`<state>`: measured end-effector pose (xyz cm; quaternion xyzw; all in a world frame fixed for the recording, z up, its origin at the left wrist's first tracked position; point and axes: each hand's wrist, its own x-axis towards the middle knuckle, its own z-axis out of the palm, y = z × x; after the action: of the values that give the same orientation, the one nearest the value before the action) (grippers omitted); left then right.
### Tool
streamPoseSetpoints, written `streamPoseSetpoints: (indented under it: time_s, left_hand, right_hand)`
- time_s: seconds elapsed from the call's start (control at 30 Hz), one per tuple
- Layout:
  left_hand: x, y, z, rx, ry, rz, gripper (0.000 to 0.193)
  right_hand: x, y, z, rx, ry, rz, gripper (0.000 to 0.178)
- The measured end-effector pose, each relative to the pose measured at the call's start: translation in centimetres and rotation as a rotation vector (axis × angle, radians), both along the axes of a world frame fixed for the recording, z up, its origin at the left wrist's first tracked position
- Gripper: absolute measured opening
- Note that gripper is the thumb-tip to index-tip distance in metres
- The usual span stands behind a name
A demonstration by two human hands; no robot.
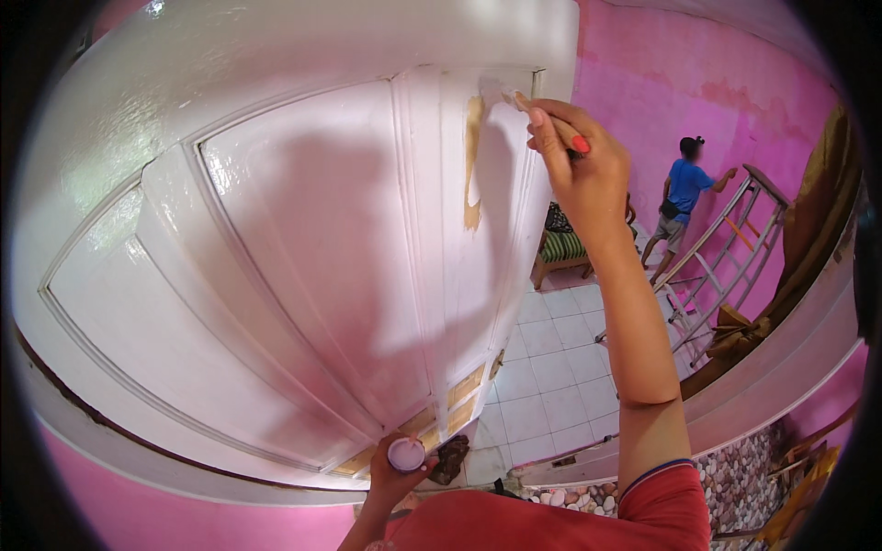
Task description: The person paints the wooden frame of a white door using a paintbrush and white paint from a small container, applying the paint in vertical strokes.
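My right hand [593, 165] is raised to the upper right of a white panelled door [303, 230], closed around a paintbrush [522, 102] with a red-tipped handle. The bristles are at the door's surface near the top corner of a narrow panel. Just left of the brush runs a bare tan strip [472, 165] with uneven edges. Low down, my left hand [390, 473] holds a small round cup [406, 454] of pale paint against the lower door. More bare tan wood [465, 389] shows on the panels near the door's bottom.
Past the door edge lies a white tiled floor [551, 367]. A co-worker in a blue shirt [687, 188] reaches toward a pink wall [643, 83], beside a metal ladder [726, 257]. A green striped seat [560, 246] stands behind the door. A brown curtain [808, 220] hangs at right.
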<state>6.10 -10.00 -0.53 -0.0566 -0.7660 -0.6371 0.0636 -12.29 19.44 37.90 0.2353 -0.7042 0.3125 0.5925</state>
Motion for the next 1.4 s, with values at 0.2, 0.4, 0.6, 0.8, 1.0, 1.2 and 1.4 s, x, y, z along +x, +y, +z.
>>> streamPoseSetpoints:
  time_s: [0.2, 0.4, 0.6, 0.8, 1.0, 1.2, 1.4]
  left_hand:
    - [0.3, -0.4, 0.2, 0.062, 0.042, -0.008, 0.069]
    - [0.3, -0.3, 1.3, -0.119, 0.124, -0.019, 0.068]
    - [0.6, -0.6, 0.1, -0.014, 0.027, 0.038, 0.067]
    - [0.3, -0.5, -0.1, -0.097, 0.135, -0.025, 0.066]
    - [0.5, -0.7, -0.8, -0.133, 0.100, -0.031, 0.066]
    - [1.1, -0.1, -0.1, 0.094, -0.012, -0.002, 0.068]
    - [1.0, -0.2, 0.9, -0.063, 0.024, 0.000, 0.068]
  right_hand:
    - [2.7, 0.0, -3.6, 0.028, -0.188, -0.026, 0.017]
    - [0.6, -0.2, -0.4, 0.062, -0.077, 0.001, 0.018]
    - [1.8, -0.2, -0.4, -0.050, -0.103, -0.005, 0.018]
    - [2.0, -0.2, -2.5, 0.065, -0.126, 0.007, 0.018]
    - [1.8, -0.2, -0.9, -0.144, -0.070, 0.073, 0.017]
    - [4.8, 0.7, -11.2, 0.029, -0.241, -0.080, 0.015]
    - [2.9, -0.2, -14.1, 0.082, -0.280, -0.016, 0.015]
